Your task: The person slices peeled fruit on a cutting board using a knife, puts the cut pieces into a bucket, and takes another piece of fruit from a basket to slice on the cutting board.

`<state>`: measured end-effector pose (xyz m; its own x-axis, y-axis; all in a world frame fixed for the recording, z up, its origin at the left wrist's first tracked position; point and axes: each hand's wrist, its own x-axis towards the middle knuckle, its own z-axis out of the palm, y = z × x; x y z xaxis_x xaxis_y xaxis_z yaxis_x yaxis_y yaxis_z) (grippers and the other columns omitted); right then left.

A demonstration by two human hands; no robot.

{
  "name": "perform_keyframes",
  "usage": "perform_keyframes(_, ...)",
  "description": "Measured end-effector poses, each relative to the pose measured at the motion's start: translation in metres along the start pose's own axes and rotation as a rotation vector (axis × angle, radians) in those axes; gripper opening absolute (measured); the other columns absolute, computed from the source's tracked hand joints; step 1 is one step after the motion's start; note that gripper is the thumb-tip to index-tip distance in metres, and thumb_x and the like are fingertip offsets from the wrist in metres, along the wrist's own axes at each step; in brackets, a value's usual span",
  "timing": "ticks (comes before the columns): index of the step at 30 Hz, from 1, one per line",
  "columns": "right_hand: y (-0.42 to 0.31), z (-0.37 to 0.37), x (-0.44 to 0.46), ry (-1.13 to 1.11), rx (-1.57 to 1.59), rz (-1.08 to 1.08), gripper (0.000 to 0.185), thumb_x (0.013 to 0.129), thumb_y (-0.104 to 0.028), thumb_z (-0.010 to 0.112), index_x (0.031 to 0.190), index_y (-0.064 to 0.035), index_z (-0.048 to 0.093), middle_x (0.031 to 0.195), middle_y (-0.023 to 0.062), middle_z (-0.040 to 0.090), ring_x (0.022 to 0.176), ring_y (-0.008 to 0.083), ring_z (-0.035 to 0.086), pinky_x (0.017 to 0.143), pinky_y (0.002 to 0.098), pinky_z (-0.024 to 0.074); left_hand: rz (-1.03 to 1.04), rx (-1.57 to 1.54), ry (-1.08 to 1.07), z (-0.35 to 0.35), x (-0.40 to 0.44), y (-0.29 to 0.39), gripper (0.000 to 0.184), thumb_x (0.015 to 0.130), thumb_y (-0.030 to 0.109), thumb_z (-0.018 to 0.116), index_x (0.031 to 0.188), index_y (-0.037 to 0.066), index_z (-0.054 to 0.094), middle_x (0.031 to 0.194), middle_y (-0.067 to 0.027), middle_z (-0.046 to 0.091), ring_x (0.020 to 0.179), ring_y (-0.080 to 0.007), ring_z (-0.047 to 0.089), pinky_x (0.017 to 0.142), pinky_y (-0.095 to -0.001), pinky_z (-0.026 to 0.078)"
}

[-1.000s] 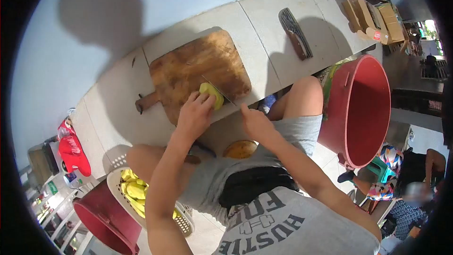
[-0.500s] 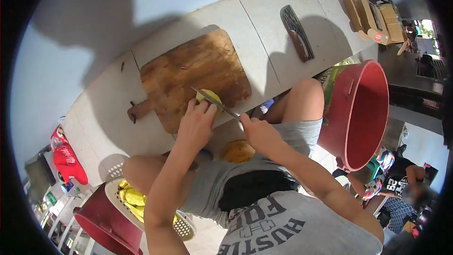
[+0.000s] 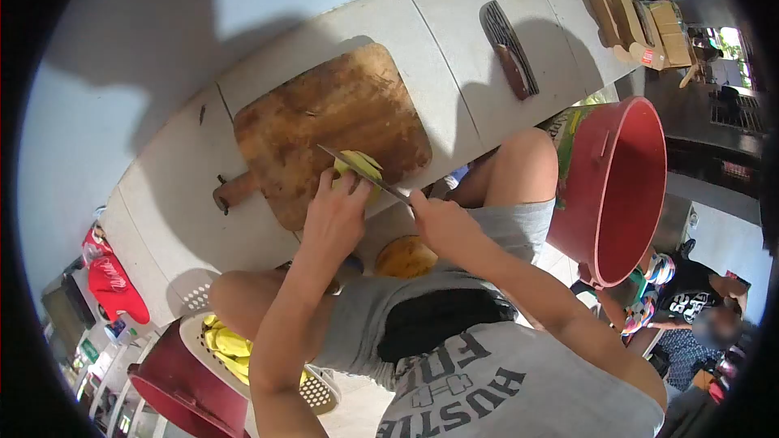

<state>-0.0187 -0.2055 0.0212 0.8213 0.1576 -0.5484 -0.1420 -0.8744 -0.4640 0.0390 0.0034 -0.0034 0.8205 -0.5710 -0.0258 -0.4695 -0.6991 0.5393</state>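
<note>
A wooden cutting board (image 3: 333, 105) with a short handle lies on the tiled counter. On its near edge my left hand (image 3: 337, 207) grips a yellow-green fruit (image 3: 359, 164), fingers curled over its near side. My right hand (image 3: 438, 219) is closed round the handle of a knife (image 3: 381, 184). The blade lies slantwise across the fruit, its tip pointing to the upper left over the board. Slices seem to part at the fruit's far side.
Another knife with a brown handle (image 3: 513, 71) lies on the counter. A large red tub (image 3: 629, 195) stands at the right, a basket of yellow fruit (image 3: 231, 345) and a dark red tub (image 3: 182, 381) at lower left. Boxes (image 3: 641, 24) sit far right; people (image 3: 690, 300) are beyond.
The knife blade has come down across the fruit, and a slice now stands apart at its far side. The view has shifted slightly, moving the board left and up.
</note>
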Motion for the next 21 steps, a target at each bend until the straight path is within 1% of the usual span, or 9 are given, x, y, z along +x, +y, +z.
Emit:
perform_keyframes(2, 0.001, -0.004, -0.011, 0.015, -0.01, -0.014, 0.018, 0.094, -0.008, 0.054, 0.108, -0.0041, 0.044, 0.084, 0.0263, 0.066, 0.078, 0.0495, 0.066, 0.068, 0.0595, 0.0518, 0.023, 0.023, -0.011, 0.0, 0.002, -0.001, 0.044, 0.077, -0.002, 0.065, 0.119, 0.009, 0.063, 0.115, -0.0132, 0.062, 0.115, -0.0424, 0.055, 0.084, -0.0451, 0.06)
perform_keyframes(4, 0.005, -0.004, -0.013, 0.026, -0.026, -0.032, 0.019, 0.093, -0.008, 0.056, 0.106, -0.0019, 0.044, 0.078, 0.0247, 0.065, 0.073, 0.0489, 0.065, 0.065, 0.0574, 0.0524, 0.011, 0.023, -0.024, 0.0, 0.003, -0.001, 0.045, 0.076, -0.002, 0.065, 0.12, 0.009, 0.063, 0.116, -0.0133, 0.062, 0.115, -0.0426, 0.055, 0.084, -0.0455, 0.059)
perform_keyframes(6, 0.012, 0.004, -0.011, -0.033, -0.014, 0.007, 0.022, 0.092, -0.006, 0.055, 0.11, -0.0051, 0.044, 0.084, 0.0291, 0.067, 0.083, 0.0502, 0.067, 0.073, 0.062, 0.0514, -0.014, 0.024, -0.039, 0.0, 0.002, -0.002, 0.045, 0.076, -0.002, 0.065, 0.12, 0.009, 0.063, 0.116, -0.0135, 0.062, 0.116, -0.0428, 0.055, 0.084, -0.0459, 0.059)
perform_keyframes(8, 0.024, 0.021, 0.01, -0.02, 0.005, -0.025, 0.022, 0.092, -0.006, 0.054, 0.111, -0.0046, 0.044, 0.083, 0.0291, 0.067, 0.083, 0.0504, 0.067, 0.074, 0.062, 0.0512, 0.022, 0.01, 0.025, 0.0, 0.002, -0.002, 0.04, 0.075, -0.002, 0.069, 0.114, 0.006, 0.063, 0.11, -0.0152, 0.063, 0.107, -0.0422, 0.057, 0.092, -0.0469, 0.052)
perform_keyframes(9, 0.025, 0.026, 0.017, -0.003, 0.027, -0.053, 0.023, 0.092, -0.006, 0.054, 0.112, -0.0041, 0.044, 0.082, 0.029, 0.067, 0.083, 0.0507, 0.067, 0.075, 0.062, 0.0511, 0.019, 0.006, 0.02, 0.002, 0.001, -0.002, 0.04, 0.075, -0.002, 0.069, 0.114, 0.006, 0.063, 0.11, -0.0152, 0.063, 0.107, -0.0422, 0.057, 0.092, -0.0469, 0.052)
perform_keyframes(12, 0.022, 0.034, 0.035, -0.015, 0.056, -0.008, 0.023, 0.093, -0.007, 0.053, 0.114, -0.0045, 0.043, 0.083, 0.029, 0.067, 0.084, 0.0513, 0.066, 0.076, 0.0619, 0.0508, 0.015, 0.013, 0.069, 0.004, 0.005, -0.006, 0.038, 0.075, -0.003, 0.069, 0.112, 0.006, 0.062, 0.109, -0.0155, 0.063, 0.108, -0.0427, 0.057, 0.09, -0.0472, 0.052)
perform_keyframes(14, 0.021, 0.038, 0.026, 0.017, 0.072, -0.018, 0.023, 0.093, -0.008, 0.052, 0.114, -0.0044, 0.043, 0.083, 0.0292, 0.067, 0.082, 0.0515, 0.066, 0.074, 0.062, 0.0508, 0.0, 0.035, -0.026, 0.003, 0.001, -0.004, 0.044, 0.076, -0.001, 0.066, 0.119, 0.009, 0.063, 0.115, -0.0133, 0.062, 0.116, -0.043, 0.055, 0.083, -0.0457, 0.06)
perform_keyframes(16, 0.017, 0.023, 0.025, 0.066, 0.066, -0.051, 0.023, 0.094, -0.009, 0.051, 0.115, -0.0044, 0.043, 0.083, 0.0295, 0.067, 0.081, 0.0518, 0.066, 0.073, 0.0621, 0.0508, 0.002, 0.041, -0.028, 0.002, 0.004, -0.005, 0.044, 0.075, -0.001, 0.066, 0.118, 0.009, 0.063, 0.114, -0.0132, 0.062, 0.116, -0.0429, 0.055, 0.082, -0.0455, 0.06)
perform_keyframes(21, 0.002, -0.003, -0.011, -0.018, 0.05, -0.001, 0.022, 0.096, -0.012, 0.051, 0.115, -0.0028, 0.044, 0.08, 0.0299, 0.066, 0.075, 0.0521, 0.065, 0.068, 0.0633, 0.0496, 0.01, 0.034, -0.001, 0.004, 0.001, -0.005, 0.043, 0.075, -0.001, 0.067, 0.117, 0.009, 0.063, 0.113, -0.0126, 0.062, 0.116, -0.0421, 0.056, 0.08, -0.0446, 0.061)
